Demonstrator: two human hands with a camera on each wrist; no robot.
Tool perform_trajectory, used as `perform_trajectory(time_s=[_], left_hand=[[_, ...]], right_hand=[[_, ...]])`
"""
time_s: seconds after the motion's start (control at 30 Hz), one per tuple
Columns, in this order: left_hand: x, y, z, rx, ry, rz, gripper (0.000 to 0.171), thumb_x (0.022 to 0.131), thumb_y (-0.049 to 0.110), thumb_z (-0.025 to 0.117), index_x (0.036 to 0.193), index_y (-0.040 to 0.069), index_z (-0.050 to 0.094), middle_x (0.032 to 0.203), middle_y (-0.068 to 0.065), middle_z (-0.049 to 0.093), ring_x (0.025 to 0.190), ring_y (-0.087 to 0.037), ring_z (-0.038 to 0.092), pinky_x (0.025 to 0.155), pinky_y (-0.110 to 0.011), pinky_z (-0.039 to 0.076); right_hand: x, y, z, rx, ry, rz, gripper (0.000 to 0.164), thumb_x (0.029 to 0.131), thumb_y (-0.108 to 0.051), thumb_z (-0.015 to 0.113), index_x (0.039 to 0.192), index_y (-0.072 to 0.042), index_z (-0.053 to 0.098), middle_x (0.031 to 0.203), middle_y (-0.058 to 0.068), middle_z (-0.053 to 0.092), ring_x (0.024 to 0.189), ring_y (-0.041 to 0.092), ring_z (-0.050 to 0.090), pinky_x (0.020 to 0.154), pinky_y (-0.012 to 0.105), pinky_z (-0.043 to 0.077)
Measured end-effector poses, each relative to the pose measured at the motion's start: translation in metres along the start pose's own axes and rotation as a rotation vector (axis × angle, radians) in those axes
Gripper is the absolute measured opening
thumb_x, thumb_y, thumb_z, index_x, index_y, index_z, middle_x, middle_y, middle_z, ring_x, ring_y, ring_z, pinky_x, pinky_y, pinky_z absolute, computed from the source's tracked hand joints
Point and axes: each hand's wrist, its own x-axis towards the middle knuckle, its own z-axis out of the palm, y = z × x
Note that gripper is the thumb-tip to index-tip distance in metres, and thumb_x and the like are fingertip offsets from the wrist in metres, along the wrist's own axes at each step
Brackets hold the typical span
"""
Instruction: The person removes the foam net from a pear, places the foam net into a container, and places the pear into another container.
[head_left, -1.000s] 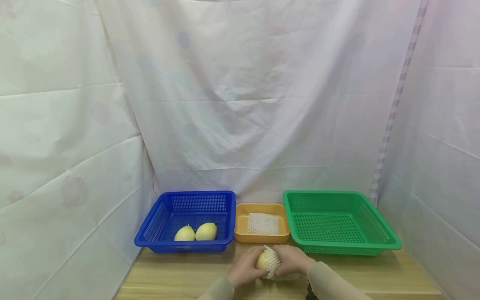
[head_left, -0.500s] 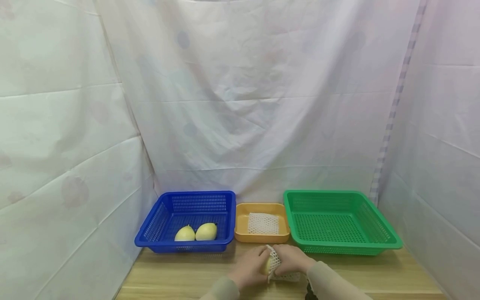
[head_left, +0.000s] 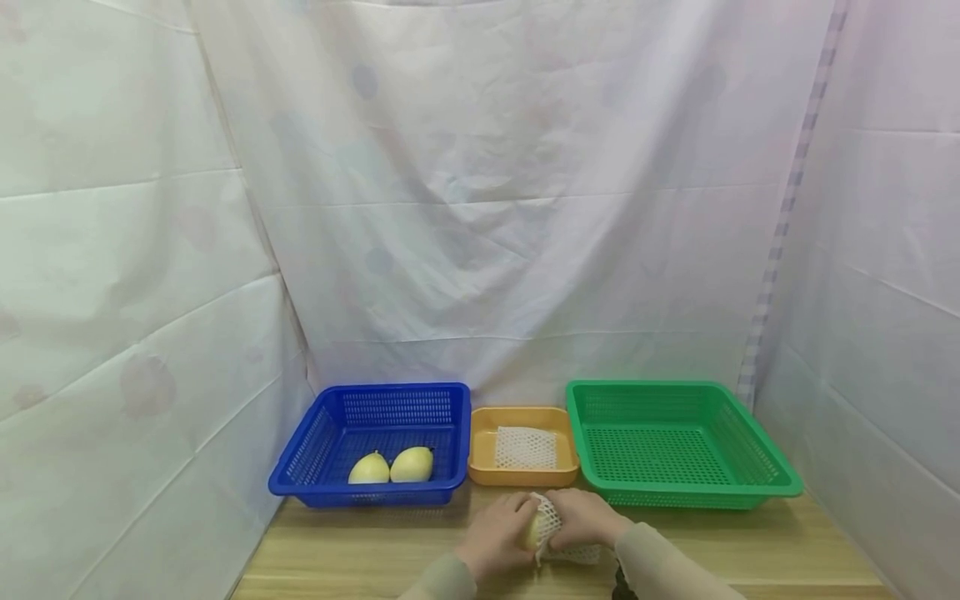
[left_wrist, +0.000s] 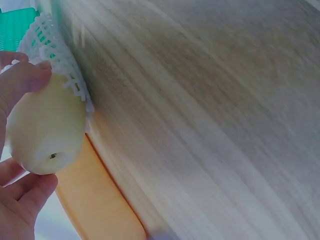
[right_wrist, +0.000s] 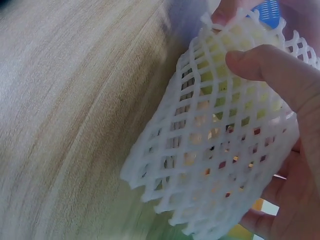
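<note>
A pale yellow pear (left_wrist: 47, 125) is partly inside a white foam net sleeve (right_wrist: 215, 135), its bare end facing the left wrist camera. My left hand (head_left: 498, 533) grips the pear, with thumb and fingers on opposite sides of it. The right hand (head_left: 585, 518) holds the net around the pear's other end, thumb pressed on the mesh. Beyond the fruit, the sleeve's tail hangs loose in the right wrist view. Both hands are close over the wooden table (head_left: 337, 550), in front of an orange tray (head_left: 523, 478).
At the left stands a blue basket (head_left: 375, 493) with two pears (head_left: 412, 464) in it. A flat foam net (head_left: 527, 447) lies in the orange tray. To the right is a green basket (head_left: 682, 492). White cloth (head_left: 487, 250) hangs behind and at both sides.
Over the last second my left hand has shifted slightly right and farther round the pear, so less bare fruit shows in the head view. The right hand stays nearly in place.
</note>
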Motion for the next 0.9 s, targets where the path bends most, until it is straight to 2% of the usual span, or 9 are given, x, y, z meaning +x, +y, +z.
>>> perform_trajectory(time_s=[0.1, 0.23, 0.4, 0.53, 0.63, 0.8, 0.9], left_hand=[[-0.002, -0.002, -0.001, 0.025, 0.04, 0.028, 0.073, 0.07, 0.042, 0.082, 0.133, 0.019, 0.053, 0.127, 0.002, 0.056, 0.113, -0.017, 0.054, 0.082, -0.039, 0.051], [-0.003, -0.005, -0.001, 0.057, 0.083, 0.058, 0.071, 0.07, 0.042, 0.082, 0.13, 0.018, 0.055, 0.125, 0.002, 0.057, 0.111, -0.016, 0.055, 0.082, -0.035, 0.051], [-0.006, -0.007, -0.002, 0.052, 0.091, 0.055, 0.069, 0.07, 0.043, 0.082, 0.129, 0.019, 0.056, 0.125, 0.003, 0.057, 0.112, -0.015, 0.055, 0.084, -0.034, 0.051], [-0.01, -0.007, -0.007, 0.032, 0.096, 0.04, 0.072, 0.068, 0.042, 0.084, 0.13, 0.019, 0.055, 0.124, 0.004, 0.057, 0.11, -0.014, 0.055, 0.081, -0.033, 0.051], [-0.013, -0.008, -0.011, 0.017, 0.09, 0.021, 0.075, 0.067, 0.041, 0.084, 0.132, 0.02, 0.054, 0.123, 0.004, 0.057, 0.11, -0.014, 0.055, 0.077, -0.032, 0.051], [-0.016, -0.01, -0.014, 0.02, 0.083, 0.008, 0.078, 0.067, 0.042, 0.085, 0.135, 0.02, 0.053, 0.123, 0.004, 0.057, 0.11, -0.014, 0.055, 0.08, -0.031, 0.051], [-0.017, -0.012, -0.013, 0.021, 0.096, 0.012, 0.078, 0.067, 0.042, 0.085, 0.134, 0.021, 0.053, 0.122, 0.004, 0.057, 0.108, -0.013, 0.055, 0.081, -0.03, 0.051]], right_hand=[[0.0, 0.001, -0.001, 0.001, 0.018, -0.015, 0.044, 0.063, -0.029, 0.08, 0.102, -0.017, 0.065, 0.085, -0.016, 0.06, 0.074, 0.003, 0.054, 0.067, 0.03, 0.049], [-0.001, 0.001, -0.002, 0.001, 0.029, -0.023, 0.039, 0.065, -0.028, 0.08, 0.1, -0.018, 0.067, 0.085, -0.017, 0.061, 0.074, 0.002, 0.056, 0.067, 0.031, 0.05], [-0.003, 0.001, -0.004, -0.02, 0.039, -0.026, 0.028, 0.068, -0.028, 0.078, 0.092, -0.018, 0.067, 0.08, -0.016, 0.06, 0.07, 0.002, 0.054, 0.063, 0.03, 0.049], [-0.004, 0.001, -0.005, -0.033, 0.056, -0.037, 0.025, 0.07, -0.026, 0.078, 0.091, -0.018, 0.067, 0.08, -0.016, 0.061, 0.069, 0.001, 0.054, 0.061, 0.029, 0.048], [-0.004, 0.0, -0.005, -0.029, 0.062, -0.036, 0.025, 0.071, -0.024, 0.078, 0.094, -0.018, 0.069, 0.083, -0.016, 0.063, 0.07, 0.0, 0.055, 0.062, 0.029, 0.048], [-0.004, -0.001, -0.006, -0.026, 0.065, -0.043, 0.026, 0.072, -0.021, 0.077, 0.097, -0.018, 0.072, 0.085, -0.017, 0.064, 0.072, 0.0, 0.056, 0.064, 0.029, 0.049], [-0.003, -0.002, -0.006, -0.021, 0.063, -0.052, 0.022, 0.072, -0.02, 0.077, 0.093, -0.019, 0.072, 0.082, -0.018, 0.063, 0.071, -0.001, 0.055, 0.063, 0.029, 0.049]])
